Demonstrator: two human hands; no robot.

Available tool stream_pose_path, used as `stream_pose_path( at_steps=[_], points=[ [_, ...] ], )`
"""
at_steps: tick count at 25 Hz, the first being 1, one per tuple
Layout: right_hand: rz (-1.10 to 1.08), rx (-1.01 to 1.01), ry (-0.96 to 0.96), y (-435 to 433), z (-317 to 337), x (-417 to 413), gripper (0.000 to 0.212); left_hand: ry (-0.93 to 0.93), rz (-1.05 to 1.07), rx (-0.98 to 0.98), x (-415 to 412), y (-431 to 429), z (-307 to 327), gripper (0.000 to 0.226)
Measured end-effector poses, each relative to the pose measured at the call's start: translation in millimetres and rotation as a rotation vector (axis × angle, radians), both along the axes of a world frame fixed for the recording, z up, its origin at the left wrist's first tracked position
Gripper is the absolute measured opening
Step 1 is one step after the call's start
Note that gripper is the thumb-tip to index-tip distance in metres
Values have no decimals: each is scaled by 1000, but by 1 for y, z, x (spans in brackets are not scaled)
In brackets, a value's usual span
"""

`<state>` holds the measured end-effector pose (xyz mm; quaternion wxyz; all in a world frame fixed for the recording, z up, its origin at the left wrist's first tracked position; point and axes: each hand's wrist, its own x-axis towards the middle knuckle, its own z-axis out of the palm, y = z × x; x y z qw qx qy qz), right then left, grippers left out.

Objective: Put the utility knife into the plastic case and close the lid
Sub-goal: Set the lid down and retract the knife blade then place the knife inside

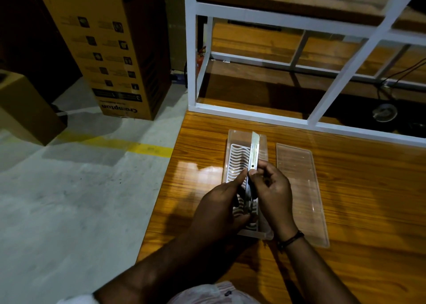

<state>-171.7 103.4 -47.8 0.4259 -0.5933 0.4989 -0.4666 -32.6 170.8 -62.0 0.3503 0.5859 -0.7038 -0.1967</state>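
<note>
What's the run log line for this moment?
both hands hold utility knife, blade out, over open plastic case | lid off, right of case

Wooden table, glossy, edge at left over concrete floor. Open plastic case lies lengthwise, white wavy insert visible inside. Lid off, flat on table just right of the case, apart from it. Both hands over the case: left hand and right hand grip the utility knife between them, its pale blade end pointing away. Dark band on right wrist. White frame shelf behind; cardboard box on floor.
</note>
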Motion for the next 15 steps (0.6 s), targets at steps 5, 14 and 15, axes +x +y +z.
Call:
stream_pose_path(
  at_steps=[5, 14, 15],
  points=[
    [-78, -63, 104, 2, 5, 4, 33, -18, -1, -30, 0, 2, 2, 102],
    [-23, -79, 88, 5, 9, 4, 31, -25, -12, -50, 1, 2, 2, 98],
    [-9, -78, 78, 5, 8, 3, 30, -39, -4, -63, 1, 2, 2, 96]
  ],
)
